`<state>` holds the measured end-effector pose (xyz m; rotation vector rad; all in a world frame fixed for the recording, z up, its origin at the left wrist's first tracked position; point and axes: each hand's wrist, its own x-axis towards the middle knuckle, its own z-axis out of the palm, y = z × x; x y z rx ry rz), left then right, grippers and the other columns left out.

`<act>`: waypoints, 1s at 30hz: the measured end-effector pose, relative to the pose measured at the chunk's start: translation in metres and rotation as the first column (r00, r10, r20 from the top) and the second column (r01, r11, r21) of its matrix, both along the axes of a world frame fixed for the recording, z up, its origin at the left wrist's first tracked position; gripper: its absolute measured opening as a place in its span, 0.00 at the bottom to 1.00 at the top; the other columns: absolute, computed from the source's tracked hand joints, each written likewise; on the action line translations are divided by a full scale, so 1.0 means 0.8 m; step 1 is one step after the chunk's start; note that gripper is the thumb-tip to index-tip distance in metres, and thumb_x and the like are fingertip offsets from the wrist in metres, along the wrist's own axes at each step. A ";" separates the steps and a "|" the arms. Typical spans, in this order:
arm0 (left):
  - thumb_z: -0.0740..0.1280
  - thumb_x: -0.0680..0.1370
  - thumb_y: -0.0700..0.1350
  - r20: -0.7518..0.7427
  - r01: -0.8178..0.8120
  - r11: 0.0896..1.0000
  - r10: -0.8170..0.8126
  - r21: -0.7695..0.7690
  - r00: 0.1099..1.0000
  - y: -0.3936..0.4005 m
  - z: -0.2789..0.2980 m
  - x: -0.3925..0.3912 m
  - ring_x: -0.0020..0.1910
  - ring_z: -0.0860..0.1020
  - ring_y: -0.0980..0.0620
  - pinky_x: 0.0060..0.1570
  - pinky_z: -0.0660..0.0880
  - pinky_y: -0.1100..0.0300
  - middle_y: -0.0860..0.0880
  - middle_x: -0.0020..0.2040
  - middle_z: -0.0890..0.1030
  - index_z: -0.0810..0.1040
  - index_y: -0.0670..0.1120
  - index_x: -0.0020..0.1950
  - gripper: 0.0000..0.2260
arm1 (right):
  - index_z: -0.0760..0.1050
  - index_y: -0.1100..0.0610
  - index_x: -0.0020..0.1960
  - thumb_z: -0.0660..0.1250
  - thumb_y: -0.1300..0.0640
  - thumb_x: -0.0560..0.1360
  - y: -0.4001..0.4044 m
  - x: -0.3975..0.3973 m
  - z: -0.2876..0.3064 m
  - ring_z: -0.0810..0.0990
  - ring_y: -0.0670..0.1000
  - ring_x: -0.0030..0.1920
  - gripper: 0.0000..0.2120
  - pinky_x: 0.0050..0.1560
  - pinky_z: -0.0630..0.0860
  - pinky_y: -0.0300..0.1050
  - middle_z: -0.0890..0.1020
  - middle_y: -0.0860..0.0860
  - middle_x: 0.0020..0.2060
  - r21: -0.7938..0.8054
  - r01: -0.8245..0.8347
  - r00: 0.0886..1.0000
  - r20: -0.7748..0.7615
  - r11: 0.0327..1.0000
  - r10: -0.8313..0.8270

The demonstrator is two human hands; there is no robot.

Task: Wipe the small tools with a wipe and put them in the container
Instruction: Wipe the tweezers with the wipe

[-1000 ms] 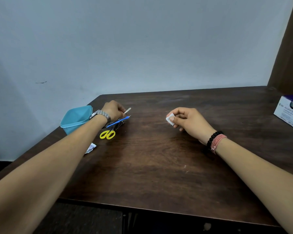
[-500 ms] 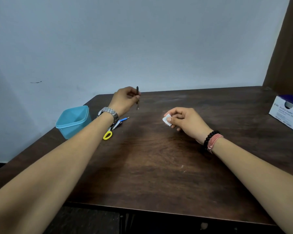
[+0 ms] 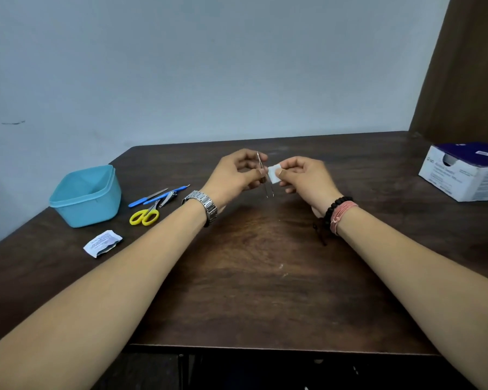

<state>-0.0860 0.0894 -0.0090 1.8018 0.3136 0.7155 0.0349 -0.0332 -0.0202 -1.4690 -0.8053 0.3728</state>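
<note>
Above mid-table, tweezers meet wipe.

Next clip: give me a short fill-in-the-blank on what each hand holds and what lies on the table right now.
1. The left hand holds a pair of metal ____ upright above the table.
2. The right hand pinches a small white ____ beside them.
3. The scissors lying by the teal container have ____ handles.
4. The torn white packet lies on the table, ____ the container.

Missing words: tweezers; wipe; yellow; outside
</note>
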 end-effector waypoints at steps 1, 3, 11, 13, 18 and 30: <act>0.71 0.75 0.38 0.007 0.005 1.000 -0.005 0.004 1.000 0.000 -0.001 -0.001 0.43 0.81 0.54 0.44 0.78 0.61 0.48 0.45 0.81 0.80 0.49 0.50 0.08 | 0.77 0.55 0.42 0.71 0.63 0.75 0.001 -0.003 0.000 0.79 0.44 0.32 0.06 0.31 0.76 0.33 0.81 0.50 0.34 0.005 -0.011 1.000 -0.002 1.000 0.011; 0.71 0.75 0.37 0.009 0.007 0.999 -0.008 0.031 1.000 -0.001 -0.004 -0.002 0.42 0.80 0.57 0.43 0.78 0.62 0.49 0.44 0.80 0.81 0.49 0.50 0.08 | 0.78 0.55 0.41 0.71 0.63 0.74 0.002 -0.007 0.001 0.79 0.42 0.32 0.06 0.32 0.75 0.32 0.82 0.49 0.34 0.009 -0.022 1.000 0.004 1.000 0.022; 0.69 0.76 0.35 0.049 0.012 0.999 -0.010 -0.034 0.999 -0.004 -0.004 -0.009 0.45 0.79 0.54 0.46 0.79 0.60 0.47 0.50 0.78 0.79 0.48 0.49 0.08 | 0.79 0.61 0.51 0.69 0.66 0.75 -0.007 -0.015 0.003 0.80 0.46 0.37 0.06 0.34 0.75 0.33 0.84 0.54 0.40 -0.016 -0.092 0.996 0.003 0.996 0.092; 0.68 0.76 0.34 0.066 0.014 0.995 -0.007 -0.098 0.998 -0.005 -0.004 -0.010 0.46 0.80 0.53 0.46 0.79 0.60 0.46 0.51 0.80 0.79 0.47 0.49 0.08 | 0.79 0.61 0.52 0.68 0.66 0.75 -0.009 -0.017 0.002 0.80 0.46 0.37 0.06 0.34 0.75 0.34 0.83 0.54 0.41 -0.041 -0.113 0.994 0.000 0.993 0.113; 0.67 0.77 0.34 0.081 0.040 0.979 -0.024 -0.201 0.996 -0.006 -0.002 -0.011 0.41 0.80 0.54 0.43 0.78 0.63 0.48 0.44 0.81 0.77 0.45 0.51 0.07 | 0.80 0.54 0.50 0.68 0.62 0.76 -0.010 -0.019 0.002 0.80 0.43 0.36 0.06 0.37 0.74 0.39 0.83 0.49 0.41 -0.057 -0.183 0.983 -0.043 0.981 0.181; 0.68 0.77 0.35 0.083 -0.077 0.991 0.086 -0.108 0.993 -0.017 0.001 -0.009 0.41 0.79 0.49 0.46 0.78 0.56 0.47 0.42 0.80 0.77 0.47 0.50 0.07 | 0.75 0.56 0.58 0.75 0.64 0.70 -0.014 -0.021 0.002 0.79 0.47 0.43 0.19 0.42 0.73 0.41 0.83 0.53 0.46 -0.066 -0.280 0.960 -0.028 0.958 0.279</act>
